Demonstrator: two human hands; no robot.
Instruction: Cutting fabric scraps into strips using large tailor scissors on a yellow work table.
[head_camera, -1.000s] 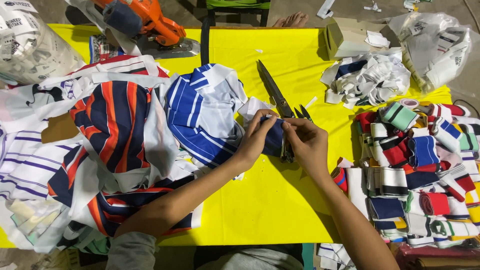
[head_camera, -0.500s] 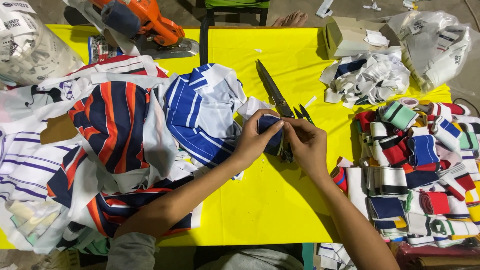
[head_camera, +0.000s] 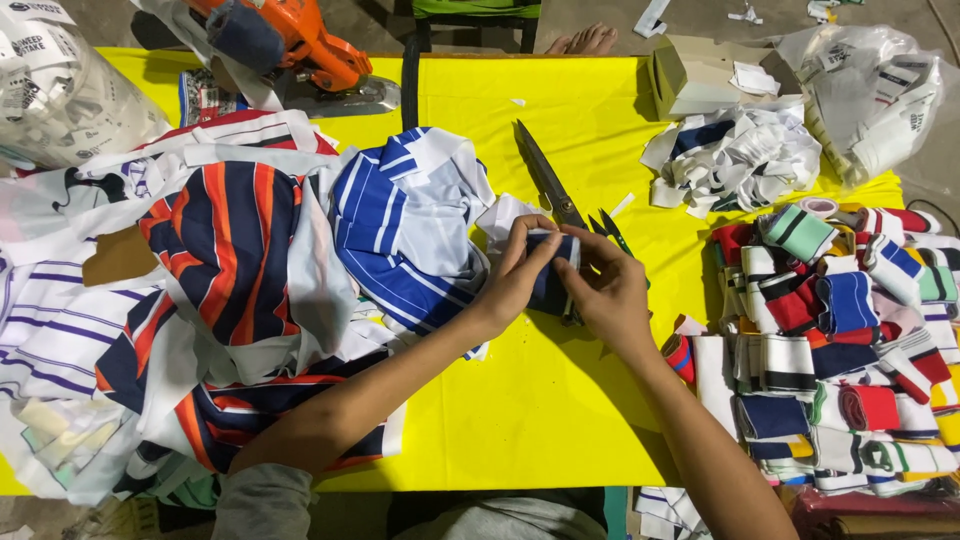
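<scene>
Navy folded strip pinched by both hands' fingers, scissors behind, perhaps touching.

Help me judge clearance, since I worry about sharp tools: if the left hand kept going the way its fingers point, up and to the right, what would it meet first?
Probably the large scissors just beyond the dark blue fabric roll that the left hand grips; height is unclear.

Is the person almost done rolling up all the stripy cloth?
Not nearly. Done: a heap of rolled stripy pieces lies on the right side of the yellow table. In hand: the left hand and right hand hold one navy piece beside the scissors. Left: a big pile of loose striped fabric on the left.
</scene>
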